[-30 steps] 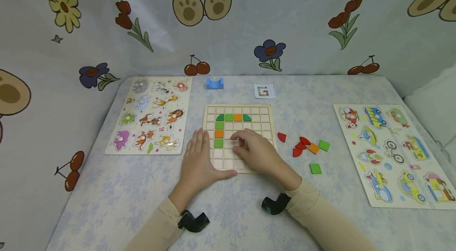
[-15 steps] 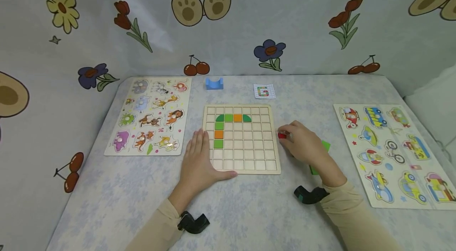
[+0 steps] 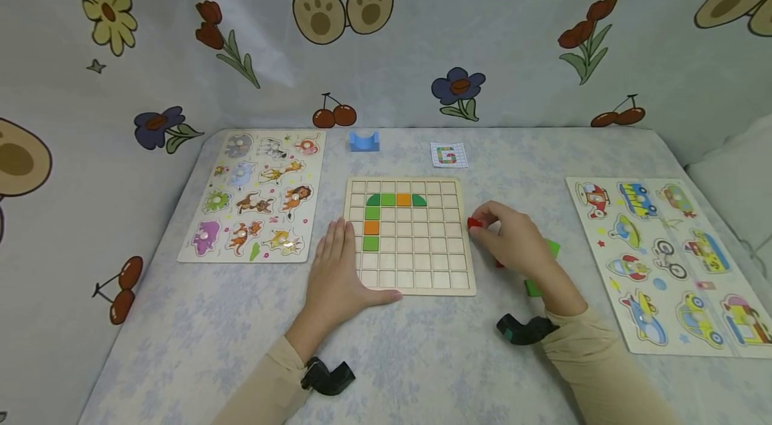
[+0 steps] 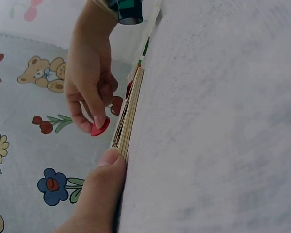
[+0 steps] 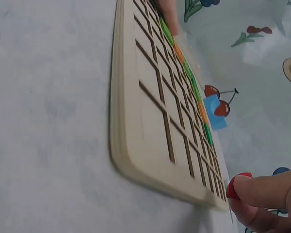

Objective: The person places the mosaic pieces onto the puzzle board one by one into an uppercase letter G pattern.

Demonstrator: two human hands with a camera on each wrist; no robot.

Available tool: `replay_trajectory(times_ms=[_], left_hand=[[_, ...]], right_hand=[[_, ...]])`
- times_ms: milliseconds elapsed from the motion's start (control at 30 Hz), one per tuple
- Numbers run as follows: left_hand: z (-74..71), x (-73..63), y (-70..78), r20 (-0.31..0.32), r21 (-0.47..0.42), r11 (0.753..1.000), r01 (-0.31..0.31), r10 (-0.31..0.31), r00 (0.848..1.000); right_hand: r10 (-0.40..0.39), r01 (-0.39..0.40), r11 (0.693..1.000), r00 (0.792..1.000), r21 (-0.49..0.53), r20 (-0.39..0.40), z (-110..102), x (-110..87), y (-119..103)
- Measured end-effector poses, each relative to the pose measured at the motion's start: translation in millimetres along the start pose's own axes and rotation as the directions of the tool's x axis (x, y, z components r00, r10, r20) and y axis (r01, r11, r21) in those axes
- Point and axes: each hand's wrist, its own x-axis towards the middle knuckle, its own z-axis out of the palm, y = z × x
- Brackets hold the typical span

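Note:
A wooden grid board [image 3: 422, 263] lies in the middle of the table. Green and orange square tiles [image 3: 372, 228] and dark green rounded tiles fill part of its upper left cells. My left hand [image 3: 334, 271] rests along the board's left edge with straight fingers, its thumb at the near edge. Just off the right edge, my right hand [image 3: 512, 237] pinches a red quarter-round tile [image 3: 474, 222] between thumb and fingertips. The left wrist view shows this red tile [image 4: 101, 126] held off the table. Beneath the right hand other loose tiles are mostly hidden.
Green tiles [image 3: 533, 288] peek out beside the right wrist. Behind the board are a blue holder [image 3: 364, 142] and a small pattern card [image 3: 449, 155]. An animal puzzle [image 3: 253, 197] lies at the left, a vehicle puzzle [image 3: 663, 264] at the right.
My right hand has moved right from over the board to the loose tiles and picked up a red tile, then shifted it slightly toward the board. My left hand has stayed put.

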Motion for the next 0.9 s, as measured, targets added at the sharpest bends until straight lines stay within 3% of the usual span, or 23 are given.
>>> replay_trajectory(times_ms=[267, 500, 667, 900], left_hand=[[-0.9, 0.4, 1.4, 0.013, 0.004, 1.0, 0.01, -0.01, 1.0], [-1.9, -0.7, 0.7, 0.007, 0.012, 1.0, 0.007, -0.007, 1.0], [-0.9, -1.0, 0.1, -0.008, 0.009, 1.0, -0.006, 0.006, 1.0], [-0.2, -0.9, -1.0, -0.025, 0.025, 0.999, -0.02, 0.021, 0.999]], right_hand=[[-0.068, 0.062, 0.993, 0.996, 0.104, 0.054, 32.3, 1.5, -42.3], [-0.161, 0.14, 0.978, 0.979, 0.156, 0.126, 65.7, 0.5, -75.6], [-0.249, 0.229, 0.961, 0.961, 0.154, 0.123, 84.0, 1.1, -91.5], [-0.261, 0.244, 0.957, 0.96, 0.155, 0.101, 98.8, 1.4, -104.4]])
